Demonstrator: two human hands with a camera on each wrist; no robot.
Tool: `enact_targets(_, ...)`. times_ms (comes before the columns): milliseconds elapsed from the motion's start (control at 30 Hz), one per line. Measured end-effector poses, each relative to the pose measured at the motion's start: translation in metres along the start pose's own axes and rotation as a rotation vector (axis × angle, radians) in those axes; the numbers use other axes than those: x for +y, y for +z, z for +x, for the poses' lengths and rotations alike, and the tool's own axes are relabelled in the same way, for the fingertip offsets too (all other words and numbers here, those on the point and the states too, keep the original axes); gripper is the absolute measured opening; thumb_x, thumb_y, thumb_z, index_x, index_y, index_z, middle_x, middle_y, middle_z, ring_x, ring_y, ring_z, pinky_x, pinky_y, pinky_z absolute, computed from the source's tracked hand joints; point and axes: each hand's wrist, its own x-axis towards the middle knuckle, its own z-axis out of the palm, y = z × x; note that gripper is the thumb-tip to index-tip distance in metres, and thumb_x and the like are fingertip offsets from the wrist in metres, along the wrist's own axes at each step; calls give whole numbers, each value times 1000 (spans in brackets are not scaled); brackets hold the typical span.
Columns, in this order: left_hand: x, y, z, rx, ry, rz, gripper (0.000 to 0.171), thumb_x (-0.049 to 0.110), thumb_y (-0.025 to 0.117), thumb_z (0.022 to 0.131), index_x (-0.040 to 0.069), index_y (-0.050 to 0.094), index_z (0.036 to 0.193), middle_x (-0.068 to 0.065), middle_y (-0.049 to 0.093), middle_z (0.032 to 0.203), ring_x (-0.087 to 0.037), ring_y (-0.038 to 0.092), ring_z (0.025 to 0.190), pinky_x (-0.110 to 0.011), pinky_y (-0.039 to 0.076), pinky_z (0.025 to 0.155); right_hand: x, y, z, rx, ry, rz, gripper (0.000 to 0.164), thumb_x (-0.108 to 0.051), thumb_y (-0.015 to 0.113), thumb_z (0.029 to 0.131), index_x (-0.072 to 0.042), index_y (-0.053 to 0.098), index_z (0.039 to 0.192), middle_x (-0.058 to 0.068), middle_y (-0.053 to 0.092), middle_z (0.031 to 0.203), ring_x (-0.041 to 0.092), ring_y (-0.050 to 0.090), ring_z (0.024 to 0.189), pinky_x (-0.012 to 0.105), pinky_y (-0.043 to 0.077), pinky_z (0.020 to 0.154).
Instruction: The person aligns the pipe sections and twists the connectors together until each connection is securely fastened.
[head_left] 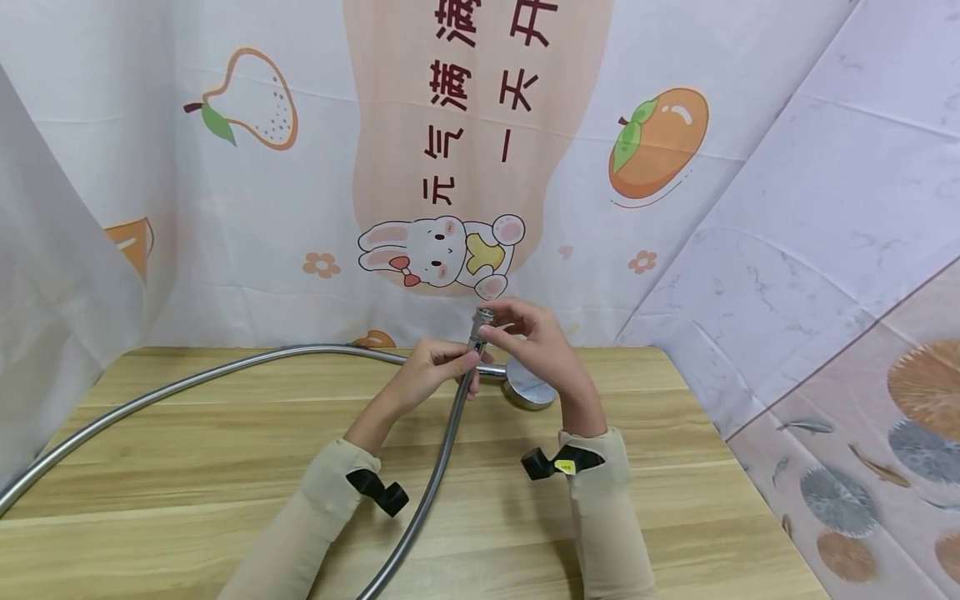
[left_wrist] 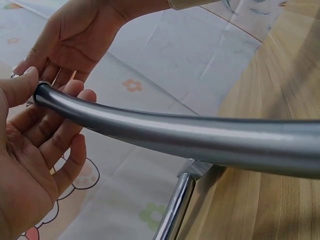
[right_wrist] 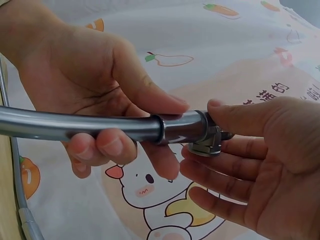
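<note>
A grey metal shower hose rises from the front of the table into both hands. My left hand grips its end sleeve between thumb and fingers, with the fingertips showing under the hose. At the tip sits a small metal fitting, which my right hand pinches between thumb and fingers; part of it is hidden by the thumb. Behind the hands a chrome shower head lies on the table, its handle pointing left.
The hose's other stretch curves along the back of the wooden table and off its left side. A printed curtain hangs right behind the table's back edge. Each sleeve bears a black wrist mount.
</note>
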Motion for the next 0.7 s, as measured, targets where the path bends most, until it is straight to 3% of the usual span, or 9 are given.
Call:
enact_targets(133,-2,1,1,-7,12,-5,31,15,52,108,-9,70,114,-17,69,74,-18,70,67,-35,61,71,-1,2,0,18,4,-22,30,-7,72,94,-1,69,123,15,74,105,22,69,94,39,56,90)
enact_targets(700,-2,2,1,-2,16,-6,31,15,52,108,-9,70,115,-17,68,73,-17,69,67,-32,60,69,-1,5,1,57,27,-35,25,-10,78,91,-2,70,113,13,73,101,19,68,91,34,56,87)
